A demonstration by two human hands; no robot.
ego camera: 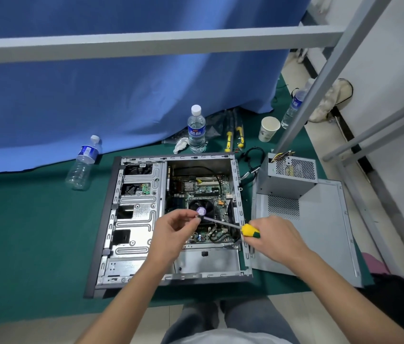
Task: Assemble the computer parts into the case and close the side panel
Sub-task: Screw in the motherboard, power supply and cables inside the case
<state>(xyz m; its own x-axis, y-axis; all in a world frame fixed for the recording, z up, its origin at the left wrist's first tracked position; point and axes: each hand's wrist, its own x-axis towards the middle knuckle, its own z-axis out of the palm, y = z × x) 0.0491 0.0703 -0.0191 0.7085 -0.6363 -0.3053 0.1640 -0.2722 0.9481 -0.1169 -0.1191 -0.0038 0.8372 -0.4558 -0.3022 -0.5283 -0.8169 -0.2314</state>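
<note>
An open computer case (131,219) lies on its side on a green mat, its motherboard (205,187) and CPU fan (202,207) exposed. My right hand (274,235) grips a yellow and green screwdriver (249,230) whose shaft points left over the fan. My left hand (174,225) pinches something small at the screwdriver's tip; it is too small to name. A grey power supply (291,176) stands on the detached side panel (320,227) to the right of the case.
Three water bottles (196,130) (83,163) (293,106), a paper cup (268,129), two more yellow-handled screwdrivers (234,137) and a tissue (181,145) lie behind the case. A blue curtain (121,95) hangs behind. Grey metal frame bars (146,43) cross above and to the right.
</note>
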